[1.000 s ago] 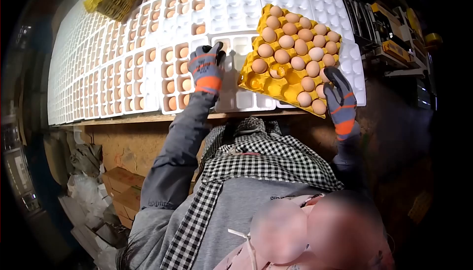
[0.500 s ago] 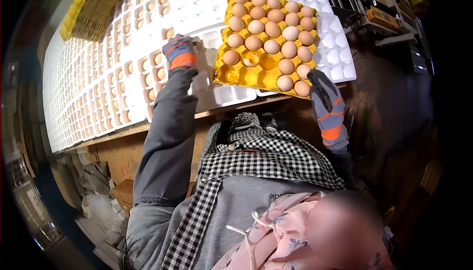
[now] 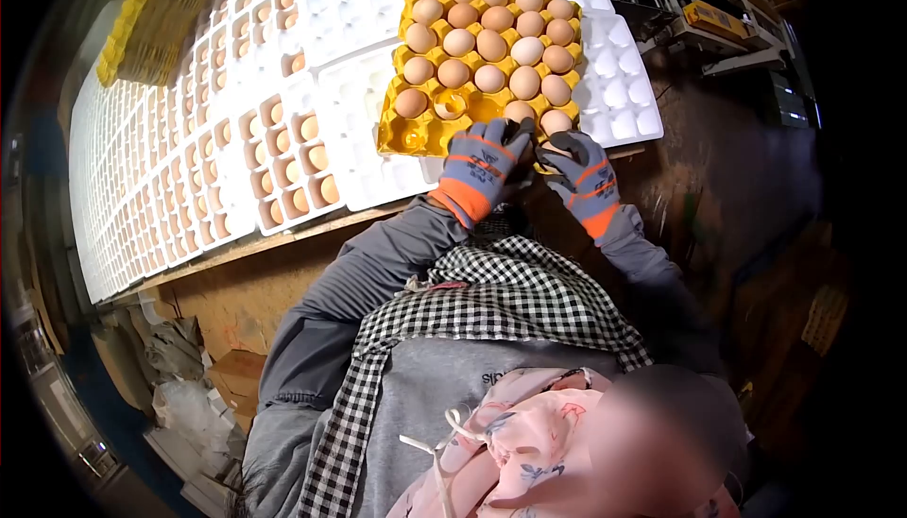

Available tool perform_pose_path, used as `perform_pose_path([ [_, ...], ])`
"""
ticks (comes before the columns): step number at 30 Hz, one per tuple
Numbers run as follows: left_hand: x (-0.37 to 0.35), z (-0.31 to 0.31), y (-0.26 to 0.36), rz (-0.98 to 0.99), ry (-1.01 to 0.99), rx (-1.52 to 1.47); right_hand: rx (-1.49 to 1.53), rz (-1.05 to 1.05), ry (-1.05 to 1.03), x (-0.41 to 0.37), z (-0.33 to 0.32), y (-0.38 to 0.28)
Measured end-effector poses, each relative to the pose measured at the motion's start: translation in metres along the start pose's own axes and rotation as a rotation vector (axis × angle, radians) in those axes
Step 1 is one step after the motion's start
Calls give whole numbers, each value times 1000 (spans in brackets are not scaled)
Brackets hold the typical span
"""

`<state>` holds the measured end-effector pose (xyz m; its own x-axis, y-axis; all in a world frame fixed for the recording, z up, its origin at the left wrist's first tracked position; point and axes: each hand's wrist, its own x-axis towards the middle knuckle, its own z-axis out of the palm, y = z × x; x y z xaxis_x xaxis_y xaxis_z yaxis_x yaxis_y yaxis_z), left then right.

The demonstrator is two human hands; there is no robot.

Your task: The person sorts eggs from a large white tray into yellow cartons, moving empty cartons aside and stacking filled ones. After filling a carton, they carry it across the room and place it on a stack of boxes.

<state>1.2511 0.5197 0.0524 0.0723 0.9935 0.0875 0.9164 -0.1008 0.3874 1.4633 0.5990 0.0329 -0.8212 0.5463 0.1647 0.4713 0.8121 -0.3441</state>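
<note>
A yellow egg tray [image 3: 392, 126] lies on white trays and holds several brown eggs [image 3: 490, 44]. Near its front left corner, a broken egg [image 3: 449, 104] shows its yolk, and more spilled yolk sits in a cup beside it. My left hand [image 3: 480, 167], in a grey and orange glove, is at the tray's front edge with its fingers curled; what they hold is hidden. My right hand [image 3: 581, 176], gloved alike, closes round an egg [image 3: 556, 148] at the front right corner, only partly visible between the fingers.
White foam trays [image 3: 345, 8] cover the table, many on the left filled with eggs. A stack of yellow trays [image 3: 156, 27] stands at the back left. The wooden table edge [image 3: 312, 233] runs in front of me. Metal shelving with tools [image 3: 713, 22] is at right.
My left hand has moved right from the white tray to the yellow tray's front edge. Eggs now fill nearby white cups. My right hand has shifted from the tray's corner onto an egg.
</note>
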Motion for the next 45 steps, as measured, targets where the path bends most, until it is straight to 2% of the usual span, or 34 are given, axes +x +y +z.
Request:
perform_pose_path([
  [1, -1, 15, -1, -14, 7, 1, 258, 60, 1, 4, 0, 8],
  [2, -1, 24, -2, 23, 62, 28, 356, -18, 130, 13, -16, 7],
  [3, -2, 32, -4, 66, 115, 52, 902, 318, 240, 10, -12, 10],
  [5, -2, 17, -5, 55, 102, -70, 1665, 496, 497, 15, -30, 34],
  [7, -3, 8, -10, 1, 260, -639, 1474, 645, 385, 26, -51, 36],
  [8, 0, 0, -1, -141, 414, -1198, 1059, 527, 134, 35, -55, 30],
  [9, 2, -13, -5, -309, 474, -1500, 430, 205, 85, 48, -59, 21],
  [11, 19, -21, -25, -275, 474, -1750, -127, 54, -61, 51, -32, 15],
  [12, 26, -23, -26, -253, 371, -1021, -125, 55, -64, 47, -28, 17],
  [13, 34, -36, -12, -68, 274, -449, -53, 92, -86, 49, -27, 21],
  [14, 40, -29, -6, -47, 137, -126, 14, 120, -108, 54, -25, 28],
  [15, 44, -17, -2, -35, -8, 193, 396, 44, -1, 52, -19, 50],
  [16, 44, -1, 1, -18, 83, 268, 859, 289, 19, 48, -31, 56],
  [17, 46, 0, 4, 20, 45, 286, 1316, 542, 34, 44, -44, 59],
  [18, 47, -2, 4, -6, 24, 239, 1575, 548, 147, 43, -51, 66],
  [19, 47, -5, 4, -28, -3, 189, 1679, 424, 217, 49, -54, 67],
  [21, 45, 0, -16, 69, 96, -32, 1314, 432, 18, 65, -58, 74],
  [22, 44, 2, -28, 118, 112, -165, 811, 196, -95, 82, -59, 70],
  [23, 41, 1, -37, 109, 90, -298, 268, -56, 65, 88, -39, 71],
  [25, 42, -11, -31, 104, 288, -261, -341, 138, -163, 106, -41, 33],
  [26, 47, -17, -28, 107, 283, -256, -336, 141, -158, 106, -37, 30],
  [29, 78, -17, -14, -36, 166, 345, -512, 156, -199, 106, -27, 27],
  [31, 96, 24, -13, -167, 236, 361, -247, 226, -82, 101, -34, 33],
  [32, 102, 37, -9, -231, 281, 403, -131, 177, 2, 97, -31, 44],
  [33, 108, 49, -12, -266, 286, 372, 48, 175, 154, 87, -26, 52],
  [35, 107, 38, -19, -192, 313, 310, 523, 189, 183, 80, -29, 65],
  [36, 100, 26, -18, -126, 380, 330, 1199, 478, 126, 70, -35, 60],
  [37, 103, 15, -17, -200, 256, 314, 1298, 514, 122, 61, -47, 46],
  [39, 94, -8, -18, -176, 156, 148, 1565, 447, 125, 52, -48, 40],
  [41, 84, -30, -19, -274, 204, -94, 1642, 330, 47, 53, -47, 42],
  [42, 71, -29, -27, -279, 347, -346, 1913, 386, 12, 52, -47, 44],
  [43, 57, -28, -34, -200, 438, -620, 2120, 448, -9, 59, -50, 39],
  [44, 36, -49, -28, -410, 316, -1264, 2323, 525, -22, 66, -53, 32],
  [45, 7, -70, -17, -622, 194, -1906, 2341, 397, -105, 76, -50, 28],
])
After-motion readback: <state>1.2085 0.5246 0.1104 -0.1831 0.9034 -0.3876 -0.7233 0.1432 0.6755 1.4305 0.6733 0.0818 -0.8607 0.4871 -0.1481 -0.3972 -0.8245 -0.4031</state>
